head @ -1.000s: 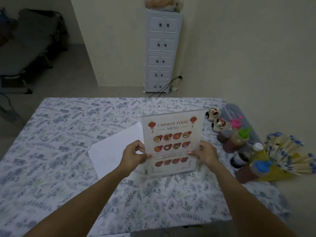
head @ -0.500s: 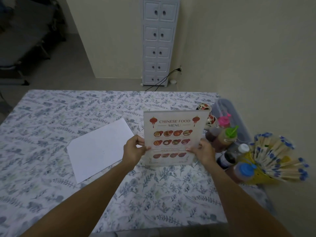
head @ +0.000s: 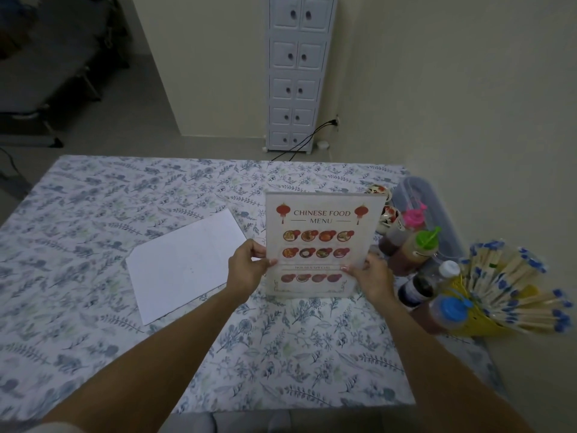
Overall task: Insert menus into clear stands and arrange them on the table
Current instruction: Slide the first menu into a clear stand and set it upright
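A clear stand (head: 321, 242) holding a "Chinese Food Menu" sheet stands upright on the floral tablecloth (head: 156, 198), right of centre. My left hand (head: 246, 267) grips its left edge and my right hand (head: 371, 276) grips its lower right edge. The stand's bottom edge looks to rest on the cloth, though I cannot be sure. A white sheet of paper (head: 184, 260) lies flat to the left of the stand.
Sauce bottles (head: 415, 245) with pink, green, white and blue caps crowd the table's right edge. A yellow holder of wrapped chopsticks (head: 512, 289) and small painted cups (head: 387, 214) stand there too. A white drawer cabinet (head: 296, 73) stands beyond the table.
The stand with the menu has shifted right, closer to the bottles, and turned more upright and square to me. Both hands kept their grip.
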The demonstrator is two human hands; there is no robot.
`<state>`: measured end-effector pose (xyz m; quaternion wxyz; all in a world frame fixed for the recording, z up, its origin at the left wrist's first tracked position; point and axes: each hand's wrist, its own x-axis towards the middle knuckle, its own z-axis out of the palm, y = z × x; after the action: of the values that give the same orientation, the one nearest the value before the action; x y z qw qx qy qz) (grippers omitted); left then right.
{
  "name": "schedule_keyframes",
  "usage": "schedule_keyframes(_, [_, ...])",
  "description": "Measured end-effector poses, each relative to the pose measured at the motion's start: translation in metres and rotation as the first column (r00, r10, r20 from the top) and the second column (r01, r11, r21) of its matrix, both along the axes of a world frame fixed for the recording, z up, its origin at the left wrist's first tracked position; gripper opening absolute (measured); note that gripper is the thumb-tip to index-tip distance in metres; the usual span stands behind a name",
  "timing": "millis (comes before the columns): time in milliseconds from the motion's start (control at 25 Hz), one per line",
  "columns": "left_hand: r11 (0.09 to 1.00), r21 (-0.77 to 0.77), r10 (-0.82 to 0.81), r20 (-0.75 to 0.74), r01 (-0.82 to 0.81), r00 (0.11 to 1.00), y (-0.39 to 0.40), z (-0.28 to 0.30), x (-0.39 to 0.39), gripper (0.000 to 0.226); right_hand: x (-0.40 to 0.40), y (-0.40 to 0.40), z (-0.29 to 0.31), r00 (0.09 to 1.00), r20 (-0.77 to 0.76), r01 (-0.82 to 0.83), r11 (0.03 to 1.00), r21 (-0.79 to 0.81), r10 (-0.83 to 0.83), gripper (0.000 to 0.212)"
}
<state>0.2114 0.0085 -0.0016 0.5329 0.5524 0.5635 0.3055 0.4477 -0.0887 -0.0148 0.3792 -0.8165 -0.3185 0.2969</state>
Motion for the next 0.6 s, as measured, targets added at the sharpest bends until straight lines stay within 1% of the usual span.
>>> schedule_keyframes(80, [0.999,0.027,-0.036,-0.008,0.036,0.999,-0.002,0.001,0.000,0.021,-0.006,-0.003,-0.002,1.000,0.024,0.009,1.000,-0.009,-0.009,0.039])
schedule_keyframes(120, [0.996,0.047,-0.069,-0.034,0.070,0.997,-0.004,0.001,-0.001,0.020,-0.010,-0.005,-0.003,0.997,0.071,0.007,0.999,-0.034,-0.004,0.043])
schedule_keyframes(160, [0.990,0.077,-0.111,-0.092,0.118,0.990,-0.005,0.000,-0.002,0.021,-0.015,-0.008,-0.003,0.990,0.138,0.000,0.998,-0.066,0.009,0.046])
schedule_keyframes(200, [0.976,0.113,-0.164,-0.182,0.186,0.970,-0.005,-0.001,-0.005,0.029,-0.020,-0.011,-0.003,0.978,0.209,-0.003,0.995,-0.097,0.023,0.051])
schedule_keyframes(240, [0.952,0.138,-0.225,-0.296,0.275,0.928,-0.006,-0.003,-0.010,0.042,-0.025,-0.014,-0.001,0.959,0.280,-0.001,0.992,-0.129,0.037,0.058])
schedule_keyframes(280, [0.916,0.152,-0.278,-0.426,0.371,0.861,-0.004,-0.004,-0.016,0.055,-0.031,-0.018,0.000,0.935,0.351,0.008,0.986,-0.165,0.051,0.066])
schedule_keyframes(360, [0.810,0.167,-0.317,-0.681,0.562,0.660,0.003,-0.008,-0.031,0.073,-0.044,-0.026,0.002,0.878,0.472,0.032,0.976,-0.215,0.075,0.081])
schedule_keyframes(400, [0.753,0.160,-0.309,-0.771,0.639,0.557,0.009,-0.010,-0.040,0.079,-0.053,-0.030,0.002,0.852,0.516,0.042,0.972,-0.231,0.086,0.085])
schedule_keyframes(480, [0.653,0.131,-0.287,-0.869,0.746,0.403,0.020,-0.012,-0.055,0.087,-0.070,-0.037,0.000,0.814,0.571,0.054,0.965,-0.256,0.106,0.087])
schedule_keyframes(560, [0.556,0.106,-0.282,-0.909,0.824,0.308,0.030,-0.013,-0.072,0.091,-0.090,-0.040,-0.001,0.788,0.604,0.065,0.960,-0.272,0.118,0.087])
schedule_keyframes(600, [0.513,0.099,-0.283,-0.918,0.852,0.277,0.036,-0.013,-0.082,0.091,-0.103,-0.040,-0.002,0.780,0.614,0.072,0.957,-0.280,0.121,0.086])
